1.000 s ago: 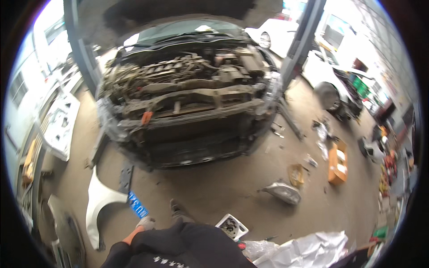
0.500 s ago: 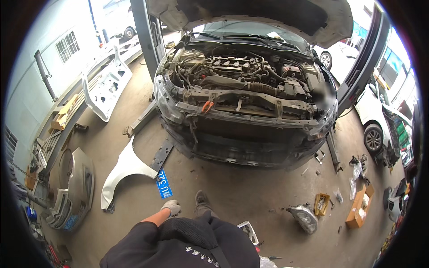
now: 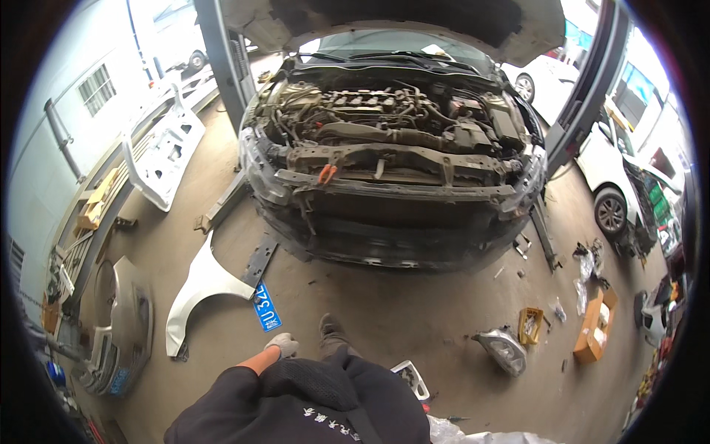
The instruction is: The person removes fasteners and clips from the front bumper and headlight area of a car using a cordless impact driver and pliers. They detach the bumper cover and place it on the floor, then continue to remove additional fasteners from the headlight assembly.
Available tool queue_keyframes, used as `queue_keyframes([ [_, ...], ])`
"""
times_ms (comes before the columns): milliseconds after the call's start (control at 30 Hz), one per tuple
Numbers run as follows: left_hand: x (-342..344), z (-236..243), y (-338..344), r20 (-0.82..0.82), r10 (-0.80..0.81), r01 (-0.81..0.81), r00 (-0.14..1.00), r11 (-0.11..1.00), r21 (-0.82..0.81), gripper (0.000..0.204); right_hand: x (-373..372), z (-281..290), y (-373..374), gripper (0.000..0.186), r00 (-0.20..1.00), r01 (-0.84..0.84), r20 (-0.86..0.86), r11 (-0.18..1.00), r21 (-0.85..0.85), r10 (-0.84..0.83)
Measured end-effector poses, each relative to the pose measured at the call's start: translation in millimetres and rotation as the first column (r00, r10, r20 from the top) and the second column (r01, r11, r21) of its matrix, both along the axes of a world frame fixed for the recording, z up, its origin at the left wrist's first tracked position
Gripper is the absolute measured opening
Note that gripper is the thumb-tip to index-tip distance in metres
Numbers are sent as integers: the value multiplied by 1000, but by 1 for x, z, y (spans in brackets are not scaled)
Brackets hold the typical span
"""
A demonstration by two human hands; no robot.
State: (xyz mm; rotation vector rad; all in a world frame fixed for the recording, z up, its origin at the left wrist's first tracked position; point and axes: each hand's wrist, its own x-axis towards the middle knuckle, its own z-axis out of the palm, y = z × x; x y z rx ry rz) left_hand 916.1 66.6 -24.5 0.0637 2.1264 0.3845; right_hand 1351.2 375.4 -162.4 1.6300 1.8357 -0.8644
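Observation:
My left hand [image 3: 282,344], in a pale work glove, hangs low beside my body with its fingers curled in, and nothing shows in it. It is nearest to a blue licence plate [image 3: 268,311] lying on the floor just beyond it. A white fender [image 3: 203,285] lies to the left of the plate, and a dark flat part [image 3: 261,259] touches both. My right hand is out of view. Ahead stands a car [image 3: 384,148] with its hood [image 3: 414,22] raised and its front bumper off. Orange-handled pliers [image 3: 328,174] rest on its front crossmember.
A removed bumper [image 3: 126,325] and a white door panel [image 3: 166,159] stand on the left. To the right lie a headlight [image 3: 505,351], a small yellow box [image 3: 530,325] and a cardboard box [image 3: 596,329]. Lift posts [image 3: 222,63] flank the car; lift arms [image 3: 546,237] reach across the floor.
The view has shifted slightly, so the car and the parts on the floor appear a little further left. My left hand stays low at my side, still curled.

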Motion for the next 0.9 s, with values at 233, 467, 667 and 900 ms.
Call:
queue_keyframes([
  [233,-11,10,19,-62,-136,138,989,990,23,29,74,-13,-40,77,996,89,35,992,-84,-87],
  [467,-26,24,39,-119,-230,234,966,972,17,46,75,0,-68,78,965,260,-4,962,-84,-261],
  [667,-41,34,54,-33,-323,325,946,944,55,43,91,-108,-99,79,979,201,54,976,-89,-197],
  [900,-40,45,87,117,134,-171,984,895,413,41,88,-134,-93,79,951,300,-66,953,-44,-303],
])
